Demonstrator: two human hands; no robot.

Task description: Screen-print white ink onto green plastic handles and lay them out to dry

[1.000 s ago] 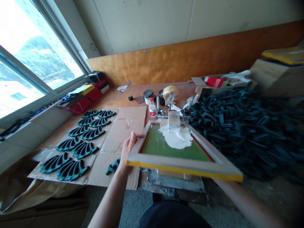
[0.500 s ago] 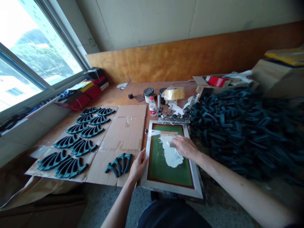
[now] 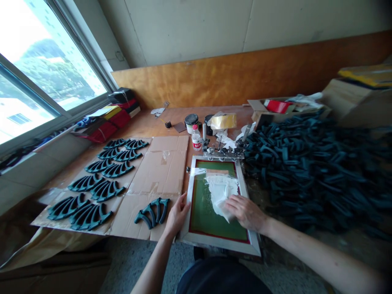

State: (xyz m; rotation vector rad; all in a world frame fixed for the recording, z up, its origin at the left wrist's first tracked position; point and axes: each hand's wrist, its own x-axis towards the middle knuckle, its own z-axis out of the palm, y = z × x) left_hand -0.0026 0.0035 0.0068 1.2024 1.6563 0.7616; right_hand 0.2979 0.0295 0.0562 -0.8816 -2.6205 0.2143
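Observation:
A screen printing frame [image 3: 255, 243] with pale rails and green mesh lies in front of me, white ink [image 3: 219, 190] spread across its middle. My left hand [image 3: 177, 214] is closed at the frame's left rail, gripping it near the lower corner. Over the lower right part of the ink, my right hand [image 3: 246, 212] is closed on a small squeegee, mostly hidden by my fingers and smeared white. Just left of my left hand, several dark green curved parts [image 3: 152, 212] lie side by side on cardboard [image 3: 165, 163]. A metal hinge clamp [image 3: 223, 154] stands at the frame's far end.
A large heap of dark green parts [image 3: 306, 163] borders the frame on the right. Fanned rows of such parts [image 3: 105, 188] cover the cardboard's left side. Behind the frame stand a bottle [image 3: 196, 139], an ink tub [image 3: 191, 121] and a tape roll [image 3: 224, 121].
My right hand has moved toward me down the mesh, drawing the white ink lower. My left hand stays at the frame's left rail.

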